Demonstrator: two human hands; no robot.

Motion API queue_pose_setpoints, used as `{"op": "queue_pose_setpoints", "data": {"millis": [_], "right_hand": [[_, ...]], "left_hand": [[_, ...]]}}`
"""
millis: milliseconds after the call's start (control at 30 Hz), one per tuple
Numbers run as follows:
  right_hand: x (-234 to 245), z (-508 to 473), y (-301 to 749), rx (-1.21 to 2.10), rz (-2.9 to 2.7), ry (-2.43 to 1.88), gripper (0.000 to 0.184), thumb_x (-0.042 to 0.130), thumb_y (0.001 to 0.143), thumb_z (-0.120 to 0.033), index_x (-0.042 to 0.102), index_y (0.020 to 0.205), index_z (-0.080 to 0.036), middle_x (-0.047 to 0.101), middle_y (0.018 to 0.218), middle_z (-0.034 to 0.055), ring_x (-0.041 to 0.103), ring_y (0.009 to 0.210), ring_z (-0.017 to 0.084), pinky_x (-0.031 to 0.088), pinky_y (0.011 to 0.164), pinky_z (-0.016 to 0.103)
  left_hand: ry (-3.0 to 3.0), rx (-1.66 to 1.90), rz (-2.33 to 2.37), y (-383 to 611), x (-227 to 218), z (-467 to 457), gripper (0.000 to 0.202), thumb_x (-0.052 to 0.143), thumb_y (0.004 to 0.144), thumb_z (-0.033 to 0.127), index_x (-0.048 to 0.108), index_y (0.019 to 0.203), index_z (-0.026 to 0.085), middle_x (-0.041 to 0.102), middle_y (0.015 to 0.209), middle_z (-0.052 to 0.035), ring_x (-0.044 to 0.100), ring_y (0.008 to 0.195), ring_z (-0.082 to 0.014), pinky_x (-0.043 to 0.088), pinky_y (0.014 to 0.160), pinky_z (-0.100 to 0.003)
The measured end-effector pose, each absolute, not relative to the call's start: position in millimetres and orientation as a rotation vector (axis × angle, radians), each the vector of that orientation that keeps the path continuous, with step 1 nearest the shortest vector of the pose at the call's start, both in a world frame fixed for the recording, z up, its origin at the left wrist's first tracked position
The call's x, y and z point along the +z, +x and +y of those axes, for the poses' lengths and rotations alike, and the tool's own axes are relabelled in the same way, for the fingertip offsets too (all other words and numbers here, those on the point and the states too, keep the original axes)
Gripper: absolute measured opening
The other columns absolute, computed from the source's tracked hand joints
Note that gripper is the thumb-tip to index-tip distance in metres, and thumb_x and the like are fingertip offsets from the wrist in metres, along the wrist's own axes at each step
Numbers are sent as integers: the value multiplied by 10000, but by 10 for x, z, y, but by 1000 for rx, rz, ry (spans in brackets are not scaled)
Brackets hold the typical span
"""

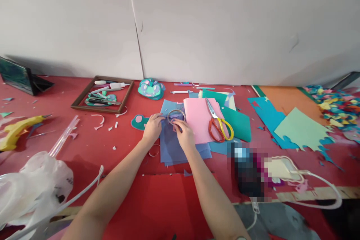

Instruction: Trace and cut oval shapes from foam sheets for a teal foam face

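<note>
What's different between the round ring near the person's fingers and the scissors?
The ring is one plain loop, while the scissors have pointed blades and two handle loops. The ring looks a single dull metallic color; the scissors' handles are red and yellow. The ring is over the blue sheets, at the right hand; the scissors lie mostly on the pink sheet, untouched. Both look partly or wholly metal.
</note>
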State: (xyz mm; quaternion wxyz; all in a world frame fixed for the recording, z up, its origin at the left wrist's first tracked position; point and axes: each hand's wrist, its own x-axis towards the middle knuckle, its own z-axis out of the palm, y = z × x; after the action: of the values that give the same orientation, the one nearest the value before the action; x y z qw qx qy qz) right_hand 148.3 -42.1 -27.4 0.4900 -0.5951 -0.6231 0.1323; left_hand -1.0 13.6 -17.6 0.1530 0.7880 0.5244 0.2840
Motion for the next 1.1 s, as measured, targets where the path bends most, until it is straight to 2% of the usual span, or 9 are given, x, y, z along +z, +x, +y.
{"op": "queue_pose_setpoints", "data": {"millis": [133, 267, 367, 500, 567, 667, 767, 933, 1100], "right_hand": [[-164, -461, 1575, 246, -1438, -1459, 280, 404, 920, -194, 681, 961, -201, 698, 1073, 102, 653, 996, 194, 537, 861, 333], [-48, -521, 1910, 75, -1261, -1684, 263, 438, 909, -295, 672, 948, -181, 688, 1000, 128, 638, 887, 227, 539, 749, 353], [-94, -596, 2106, 15, -1290, -1818, 322, 484, 878, -394, 655, 1012, -156, 662, 1057, 173, 600, 1012, 288, 507, 858, 444], [-293, -772, 2015, 14, -1416, -1907, 509, 568, 823, -504, 591, 1193, -155, 540, 1320, 226, 477, 1236, 366, 421, 968, 560], [-379, -854, 1898, 15, -1442, -1940, 601, 596, 801, -492, 535, 1284, -140, 479, 1392, 243, 405, 1306, 401, 363, 1003, 616], [-425, -907, 1814, 98, -1419, -1933, 581, 537, 829, -368, 476, 1354, -127, 448, 1429, 240, 376, 1346, 384, 313, 1043, 630], [-397, -878, 1887, 223, -1191, -1812, 517, 402, 857, -248, 484, 1355, -138, 522, 1380, 191, 475, 1292, 304, 386, 1042, 520], [-331, -794, 2027, 238, -590, -1642, 499, 376, 865, -274, 519, 1319, -123, 616, 1263, 162, 580, 1173, 283, 493, 943, 445], [-194, -787, 1948, 167, -645, -1622, 522, 328, 891, -241, 430, 1398, -162, 489, 1426, 134, 454, 1325, 254, 391, 1075, 469]], "left_hand": [[2357, 943, 1594, 49, -70, 56, 297, 436, 857, 140, 697, 989, 194, 614, 1260, -120, 550, 1171, -266, 461, 991, -435], [2390, 998, 1508, 108, 48, -50, 253, 476, 887, 206, 669, 1051, 205, 673, 1134, -100, 590, 1093, -247, 459, 965, -415], [2277, 888, 1362, 185, 76, -104, 282, 441, 898, 193, 667, 1066, 200, 707, 1044, -84, 634, 1006, -221, 486, 910, -367], [1996, 621, 1265, 374, 63, -89, 328, 418, 869, 151, 697, 1036, 189, 741, 908, -67, 685, 810, -200, 522, 750, -292], [1910, 522, 1197, 500, 64, -45, 332, 426, 843, 133, 719, 990, 189, 739, 792, -44, 674, 687, -183, 520, 689, -271], [1832, 540, 1111, 719, 84, 28, 332, 450, 793, 93, 741, 914, 195, 734, 740, -25, 667, 687, -167, 522, 718, -249], [1797, 574, 1059, 966, 93, 63, 376, 450, 759, 46, 741, 943, 197, 755, 917, -36, 680, 788, -157, 517, 816, -253], [1430, 766, 1022, 1360, -1, 94, 325, 512, 723, 35, 731, 920, 172, 744, 1011, -65, 665, 969, -204, 482, 946, -319], [1323, 744, 1016, 1670, -135, 263, 160, 606, 770, 139, 701, 898, 120, 728, 833, -77, 670, 788, -194, 537, 789, -321]]}}
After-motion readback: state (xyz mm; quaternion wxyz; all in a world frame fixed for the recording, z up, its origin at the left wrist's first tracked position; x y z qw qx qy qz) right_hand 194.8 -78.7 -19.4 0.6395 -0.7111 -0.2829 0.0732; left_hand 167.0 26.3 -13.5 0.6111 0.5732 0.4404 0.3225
